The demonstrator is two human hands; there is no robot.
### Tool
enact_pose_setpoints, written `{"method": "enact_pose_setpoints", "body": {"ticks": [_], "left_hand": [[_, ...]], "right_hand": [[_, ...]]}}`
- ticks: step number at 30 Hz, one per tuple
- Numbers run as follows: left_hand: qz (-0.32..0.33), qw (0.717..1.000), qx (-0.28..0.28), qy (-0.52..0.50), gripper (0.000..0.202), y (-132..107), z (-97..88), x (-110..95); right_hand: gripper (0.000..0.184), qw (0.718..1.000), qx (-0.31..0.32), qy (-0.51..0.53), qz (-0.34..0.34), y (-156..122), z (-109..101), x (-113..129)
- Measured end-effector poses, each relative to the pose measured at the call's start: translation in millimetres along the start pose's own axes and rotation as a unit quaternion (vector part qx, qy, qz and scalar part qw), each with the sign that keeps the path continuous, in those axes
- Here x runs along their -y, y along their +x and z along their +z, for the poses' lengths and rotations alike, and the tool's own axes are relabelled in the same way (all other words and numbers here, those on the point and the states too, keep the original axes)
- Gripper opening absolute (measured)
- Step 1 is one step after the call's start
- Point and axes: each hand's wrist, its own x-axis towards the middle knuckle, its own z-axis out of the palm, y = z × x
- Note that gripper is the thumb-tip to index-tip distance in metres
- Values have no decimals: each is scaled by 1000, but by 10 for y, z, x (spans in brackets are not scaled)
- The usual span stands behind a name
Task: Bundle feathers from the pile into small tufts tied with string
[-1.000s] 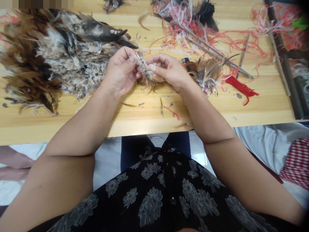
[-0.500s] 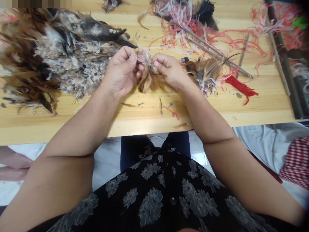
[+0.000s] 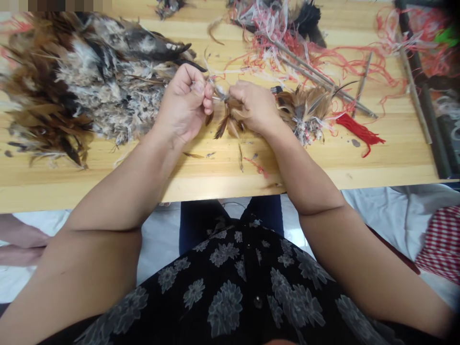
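Observation:
A small bunch of brown feathers [image 3: 230, 123] is gripped in my right hand [image 3: 257, 106], its thumb and fingers closed round the tied end and the brown tips pointing down. My left hand [image 3: 185, 103] is closed in a pinch just to the left of the bunch. From its fingertips a thin white string [image 3: 217, 98] runs to the bound quills; its end inside the fingers is hidden. A second feather bunch [image 3: 307, 112], tan with pale tied ends, lies on the table right beside my right hand.
A large heap of brown, grey and black feathers [image 3: 111, 91] covers the left of the wooden table [image 3: 215, 184]. Tangled pink and white strings [image 3: 266, 33], thin sticks [image 3: 312, 74] and red yarn [image 3: 359, 129] lie to the right. A dark-framed tray [image 3: 424, 91] stands at the right edge.
My right hand has turned over the feather bunch, knuckles now more upward, and the bunch has shifted slightly right. My left hand has curled tighter and the gap between the hands shows more string.

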Motion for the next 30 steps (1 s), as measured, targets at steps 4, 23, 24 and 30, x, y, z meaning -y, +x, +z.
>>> {"method": "enact_pose_setpoints", "body": {"ticks": [4, 23, 24, 30], "left_hand": [[-5, 1000, -14, 16, 38, 12, -36, 44], [14, 996, -53, 69, 43, 0, -11, 83], [-5, 997, -42, 69, 43, 1, -30, 77], [-101, 990, 32, 91, 49, -57, -103, 57]], "right_hand": [[34, 999, 0, 34, 22, 2, -1, -51], [52, 955, 9, 282, 96, -69, 121, 119], [54, 958, -2, 273, 91, -66, 111, 123], [51, 969, -36, 238, 50, -36, 80, 124]]}}
